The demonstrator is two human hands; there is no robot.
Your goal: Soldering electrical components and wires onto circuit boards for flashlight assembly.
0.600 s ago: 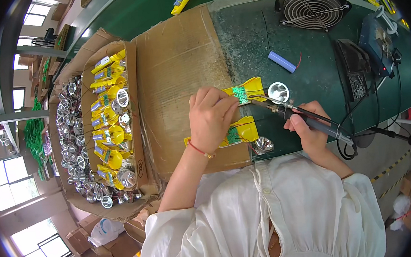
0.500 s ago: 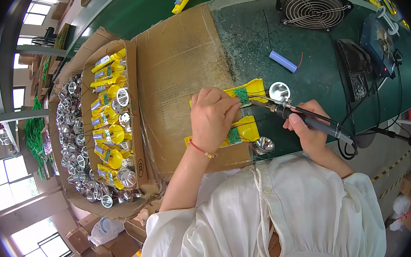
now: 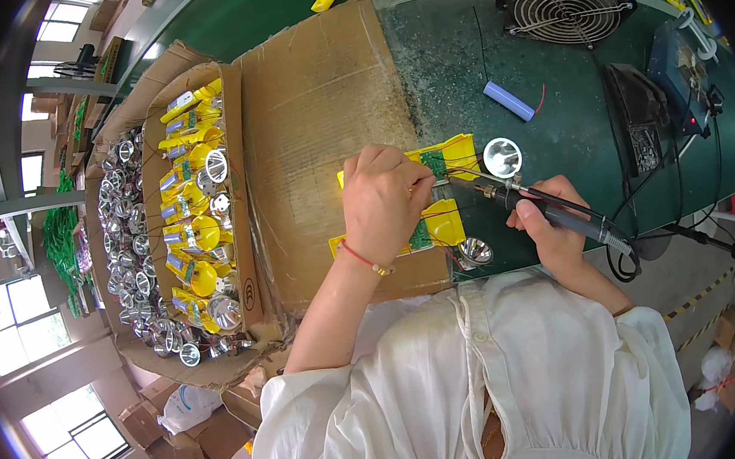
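Note:
My right hand (image 3: 548,225) grips a soldering iron (image 3: 563,217) with a thin metal tube along it. The iron's tip is at a small green circuit board (image 3: 434,165) in a yellow plastic housing (image 3: 458,151). My left hand (image 3: 385,200) is closed in a pinch beside that board; what its fingertips hold is too small to make out. A silver reflector cup (image 3: 502,158) lies at the housing's right end. Nearer to me is a second yellow housing (image 3: 445,223) with its own green board (image 3: 420,236), partly under my left hand, and another reflector (image 3: 475,252).
A cardboard box (image 3: 242,196) at left holds many reflectors and yellow housings. Flat cardboard (image 3: 314,96) covers part of the green table. A blue cylindrical cell (image 3: 508,101) with wires lies beyond the work. A fan (image 3: 570,8) and a blue soldering station (image 3: 675,76) stand at far right.
The whole view has shifted slightly. My left fingertips have curled and drawn back a little from the board. The soldering iron stays at about the same spot.

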